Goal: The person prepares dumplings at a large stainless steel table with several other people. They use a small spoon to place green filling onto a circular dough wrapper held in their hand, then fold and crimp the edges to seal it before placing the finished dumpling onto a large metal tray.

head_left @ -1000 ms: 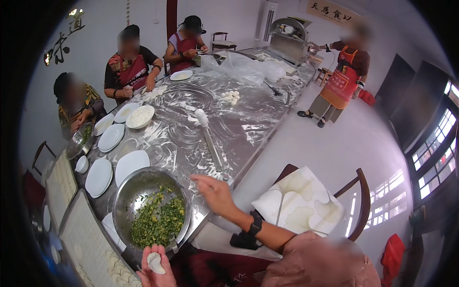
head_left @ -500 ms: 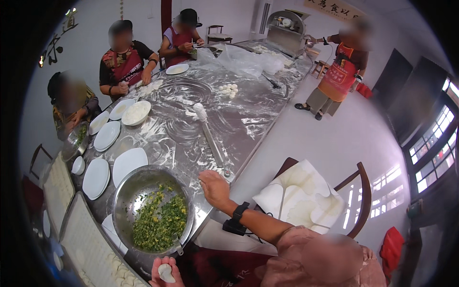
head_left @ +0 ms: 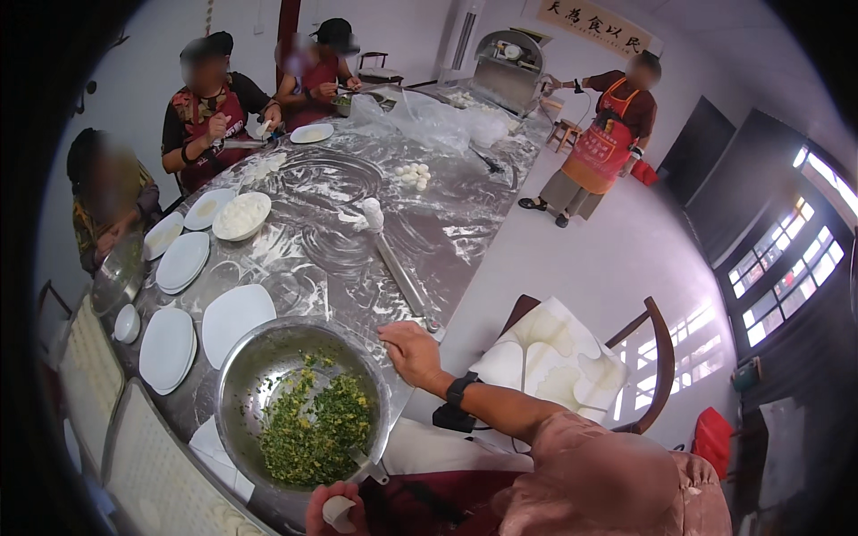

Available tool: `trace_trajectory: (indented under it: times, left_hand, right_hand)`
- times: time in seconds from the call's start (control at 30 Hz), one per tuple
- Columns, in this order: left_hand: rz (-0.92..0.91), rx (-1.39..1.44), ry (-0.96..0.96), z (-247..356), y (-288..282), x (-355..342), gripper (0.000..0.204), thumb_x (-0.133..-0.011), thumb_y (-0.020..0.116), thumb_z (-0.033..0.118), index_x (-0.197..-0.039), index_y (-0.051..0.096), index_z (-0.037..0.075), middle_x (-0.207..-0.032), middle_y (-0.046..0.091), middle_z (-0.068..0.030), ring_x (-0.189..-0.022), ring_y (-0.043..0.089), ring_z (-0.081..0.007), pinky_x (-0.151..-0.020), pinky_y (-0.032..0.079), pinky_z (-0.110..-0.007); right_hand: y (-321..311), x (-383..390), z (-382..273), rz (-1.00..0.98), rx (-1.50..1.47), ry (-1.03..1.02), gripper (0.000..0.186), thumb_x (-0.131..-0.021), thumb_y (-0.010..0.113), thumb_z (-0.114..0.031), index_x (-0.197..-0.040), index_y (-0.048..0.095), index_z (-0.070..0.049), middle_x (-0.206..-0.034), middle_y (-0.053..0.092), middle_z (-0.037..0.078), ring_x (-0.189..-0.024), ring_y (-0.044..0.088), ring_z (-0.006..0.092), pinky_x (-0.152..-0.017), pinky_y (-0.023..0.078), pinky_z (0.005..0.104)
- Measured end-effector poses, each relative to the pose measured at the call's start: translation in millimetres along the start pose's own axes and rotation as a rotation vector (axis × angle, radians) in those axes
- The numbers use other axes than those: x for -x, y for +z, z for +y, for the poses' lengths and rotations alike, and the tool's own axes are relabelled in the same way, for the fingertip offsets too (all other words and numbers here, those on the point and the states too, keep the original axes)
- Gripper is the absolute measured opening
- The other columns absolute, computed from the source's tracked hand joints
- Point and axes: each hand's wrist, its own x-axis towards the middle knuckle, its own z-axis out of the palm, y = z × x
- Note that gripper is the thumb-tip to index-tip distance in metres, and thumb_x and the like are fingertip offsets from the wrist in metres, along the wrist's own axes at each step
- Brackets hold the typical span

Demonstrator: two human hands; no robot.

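My left hand [head_left: 323, 507] is at the lower edge, its fingers closed around a pale dumpling [head_left: 339, 513]. Just beyond it stands a large steel bowl [head_left: 234, 366] of chopped green and yellow filling [head_left: 317, 429]. A metal utensil handle [head_left: 368, 464] leans out over the bowl's near rim. To the right of the bowl, my right hand [head_left: 413, 354] is at the table's edge, fingers loosely stretched, nothing visible in it. A black band circles that wrist. Close to its fingertips lies the end of a long metal bar [head_left: 402, 279] with a white, floury far end.
White plates [head_left: 234, 317] and a bowl of white flour [head_left: 241, 217] line the left of the floury steel table [head_left: 357, 259]. Trays [head_left: 165, 464] fill the lower left. Dough pieces [head_left: 412, 176] lie farther off. A cloth-covered chair [head_left: 554, 357] stands right. Several people work beyond.
The view has shifted, with the steel bowl now farther right. My right hand's fingers look more bent at the table edge. The dumpling remains in my left hand, now turned differently.
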Motion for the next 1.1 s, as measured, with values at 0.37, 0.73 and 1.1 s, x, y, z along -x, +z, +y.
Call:
trace_trajectory:
  times: [0.37, 0.73, 1.1]
  left_hand:
    - [-0.070, -0.005, -0.173, 8, -4, -5, 0.071, -0.092, 0.058, 0.038, -0.136, 0.032, -0.012, -0.137, 0.041, -0.0291, -0.131, 0.039, -0.0389, -0.113, 0.030, -0.046]
    - [-0.120, 0.040, -0.252, 7, -3, -8, 0.072, -0.091, 0.058, 0.036, -0.137, 0.031, -0.012, -0.137, 0.040, -0.0287, -0.132, 0.036, -0.0410, -0.115, 0.024, -0.047]
    - [-0.140, -0.035, -0.185, 2, 14, -8, 0.068, -0.093, 0.052, 0.037, -0.136, 0.032, -0.012, -0.136, 0.042, -0.0276, -0.130, 0.040, -0.0386, -0.114, 0.026, -0.046]
  right_hand:
    - [0, 0, -4, -0.015, 0.021, 0.058, 0.020, -0.081, 0.063, -0.008, -0.099, 0.069, -0.011, -0.105, 0.068, 0.002, -0.102, 0.060, 0.0237, -0.086, 0.050, 0.0341]
    - [1, 0, -4, 0.010, 0.004, 0.052, 0.017, -0.079, 0.062, -0.006, -0.094, 0.070, -0.008, -0.106, 0.068, 0.003, -0.103, 0.060, 0.0236, -0.086, 0.050, 0.0345]
    - [3, 2, 2, -0.002, 0.033, 0.000, 0.020, -0.079, 0.061, -0.005, -0.097, 0.069, -0.007, -0.105, 0.068, 0.004, -0.103, 0.059, 0.0243, -0.087, 0.050, 0.0354]
